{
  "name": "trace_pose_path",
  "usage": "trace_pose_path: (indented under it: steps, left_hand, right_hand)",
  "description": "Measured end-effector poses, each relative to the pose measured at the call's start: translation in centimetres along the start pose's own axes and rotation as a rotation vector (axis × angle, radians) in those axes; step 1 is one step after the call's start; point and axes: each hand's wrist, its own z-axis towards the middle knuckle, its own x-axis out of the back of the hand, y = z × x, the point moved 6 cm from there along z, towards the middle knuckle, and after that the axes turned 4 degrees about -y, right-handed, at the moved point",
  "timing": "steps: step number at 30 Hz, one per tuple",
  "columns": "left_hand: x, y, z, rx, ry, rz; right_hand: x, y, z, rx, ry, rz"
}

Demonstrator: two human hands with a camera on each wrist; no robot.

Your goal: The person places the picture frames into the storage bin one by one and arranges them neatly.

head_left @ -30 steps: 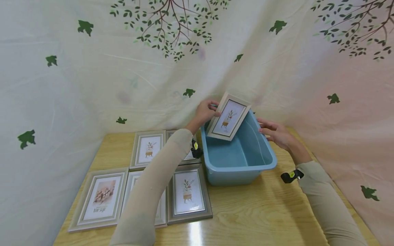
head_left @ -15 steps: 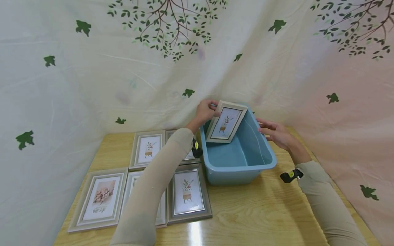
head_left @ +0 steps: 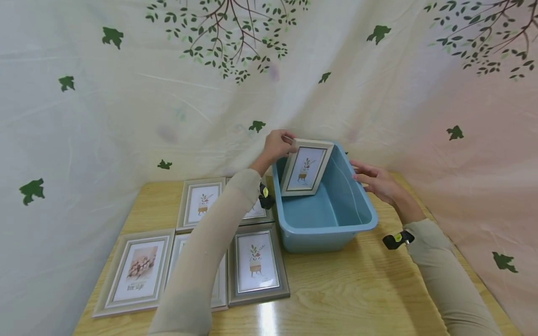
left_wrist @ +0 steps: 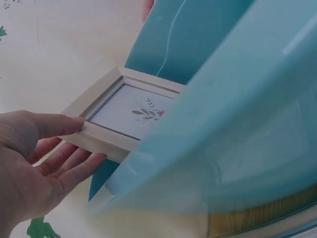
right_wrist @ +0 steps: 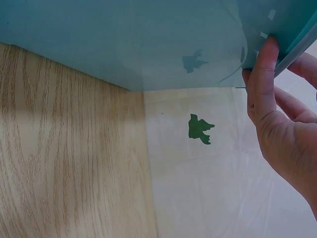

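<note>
The left hand (head_left: 279, 145) pinches the upper left edge of a cream, rectangular picture frame (head_left: 306, 168) printed with a leafy sprig in a brown pot, thumb on the front and fingers behind. The right hand (head_left: 380, 183) touches the far side of a light-blue, rectangular plastic tub (head_left: 319, 240), fingers at its rim and outer wall; whether they actually grip it I cannot tell.

The cream frame stands tilted at the left rear of the tub, picture facing outward, its lower end down inside; I cannot make out what its bottom edge rests on. Beige sleeves (head_left: 214, 242) cover both arms, with a small black device (head_left: 265, 196) at each wrist.

To the tub's left, five frames lie flat, picture side up. A dark grey-brown frame (head_left: 257, 261) is nearest in front, and a second sprig frame (head_left: 255, 212) lies behind it, partly covered by the arm. Farther left are a silvery-beige sprig frame (head_left: 201, 203), a pale frame (head_left: 220, 287) mostly under the sleeve, and a large beige frame (head_left: 135, 273) with a pinkish flower picture. All sit on a light wood-grain table (head_left: 328, 289), before a whitish cloth (head_left: 201, 121) printed with leafy branches and green birds.
</note>
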Motion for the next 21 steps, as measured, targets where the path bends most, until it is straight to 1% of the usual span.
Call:
trace_pose_path:
  steps: [4,10,16,21]
  left_hand:
    - [0.2,-0.2,0.0,-0.015,0.009,-0.003]
    - [0.4,-1.4,0.4,-0.019,0.009,-0.066]
    - [0.5,-2.8,0.8,0.027,0.022,-0.174]
    - [0.2,-3.0,1.0,0.046,0.049,-0.197]
  right_hand:
    - [0.0,0.0,-0.1,-0.011,0.003,-0.002]
    - [0.0,-0.1,-0.2,-0.018,0.008,-0.008]
    - [0.0,0.1,-0.2,-0.012,-0.005,-0.007]
    - [0.0,0.1,-0.1,-0.009,-0.01,-0.008]
